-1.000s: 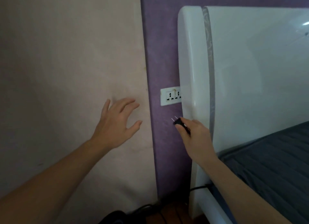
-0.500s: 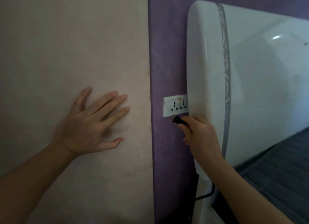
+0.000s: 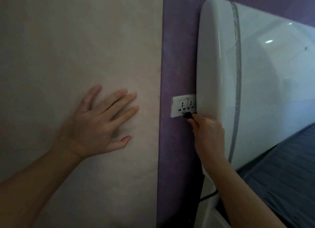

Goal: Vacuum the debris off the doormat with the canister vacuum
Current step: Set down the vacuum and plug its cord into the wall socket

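Tight spot tbh: the glossy white headboard (image 3: 219,74) overlapped the right edge of the white wall socket (image 3: 179,106), leaving only the bare purple wall strip (image 3: 177,57) left of and below it open, where the right hand (image 3: 207,133) held a black plug (image 3: 187,115).

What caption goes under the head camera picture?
Right hand holds a black plug at the wall socket; left hand rests flat on the wall.

Left of the wall socket (image 3: 183,106), your left hand (image 3: 95,125) lies flat on the wall (image 3: 85,40). At the socket's lower edge, your right hand (image 3: 207,134) pinches the plug (image 3: 187,115). The headboard (image 3: 219,74) overlaps its right side.
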Motion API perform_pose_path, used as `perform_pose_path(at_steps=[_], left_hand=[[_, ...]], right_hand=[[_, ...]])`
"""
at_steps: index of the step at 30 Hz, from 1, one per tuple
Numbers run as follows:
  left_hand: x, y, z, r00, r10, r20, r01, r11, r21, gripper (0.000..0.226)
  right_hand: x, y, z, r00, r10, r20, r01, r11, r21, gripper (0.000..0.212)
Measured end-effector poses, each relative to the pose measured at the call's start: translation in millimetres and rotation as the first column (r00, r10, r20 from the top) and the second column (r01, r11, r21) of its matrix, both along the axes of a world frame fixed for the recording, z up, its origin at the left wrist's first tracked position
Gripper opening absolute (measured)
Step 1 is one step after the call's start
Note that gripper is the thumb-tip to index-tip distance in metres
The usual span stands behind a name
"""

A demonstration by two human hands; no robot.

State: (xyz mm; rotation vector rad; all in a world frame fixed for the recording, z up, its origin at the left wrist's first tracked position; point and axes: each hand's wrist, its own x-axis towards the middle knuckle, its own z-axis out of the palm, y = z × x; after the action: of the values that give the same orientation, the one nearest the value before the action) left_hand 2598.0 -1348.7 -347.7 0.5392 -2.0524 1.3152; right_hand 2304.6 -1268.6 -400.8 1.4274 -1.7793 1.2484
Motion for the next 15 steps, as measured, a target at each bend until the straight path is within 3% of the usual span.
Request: perform_pose_path(at_steps=[9,15], left_hand=[[0,1,-1,1.000,0.003,-0.002,-0.003,1.000,0.006,0.067],[1,0,-2,1.000,0.001,-0.011,-0.001,1.000,-0.009,0.067]], right_hand=[[7,-11,4,0.995,-0.100,0.026,0.100,0.995,0.027,0.022],[3,-16,3,0.999,-0.020,-0.027,0.022,0.998,0.059,0.022]])
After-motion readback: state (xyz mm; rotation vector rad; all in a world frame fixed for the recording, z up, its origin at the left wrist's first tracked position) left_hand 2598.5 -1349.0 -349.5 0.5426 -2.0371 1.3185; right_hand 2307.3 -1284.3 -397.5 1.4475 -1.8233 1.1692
